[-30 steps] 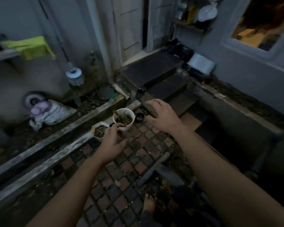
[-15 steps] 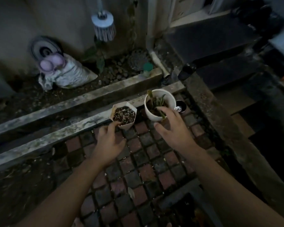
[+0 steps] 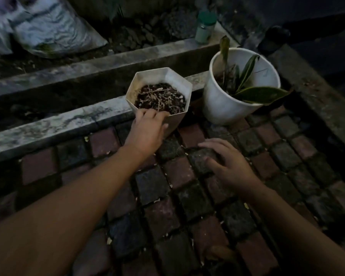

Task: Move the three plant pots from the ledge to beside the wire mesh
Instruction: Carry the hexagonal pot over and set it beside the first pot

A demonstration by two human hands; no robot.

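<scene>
down by the concrete ledge (image 3: 54, 126), now up close. left hand (image 3: 147, 130) gripping the near rim of the hexagonal pot (image 3: 159, 94), fingers hooked over the edge where half a second back only reaching. right hand (image 3: 229, 166) off the round white pot (image 3: 233, 92), lying loose and empty on the brick paving (image 3: 167, 206). both pots standing at the ledge's edge, just apart. third pot not seen now, nor any wire mesh. looks like the first lift about to start, nothing moved yet.
</scene>
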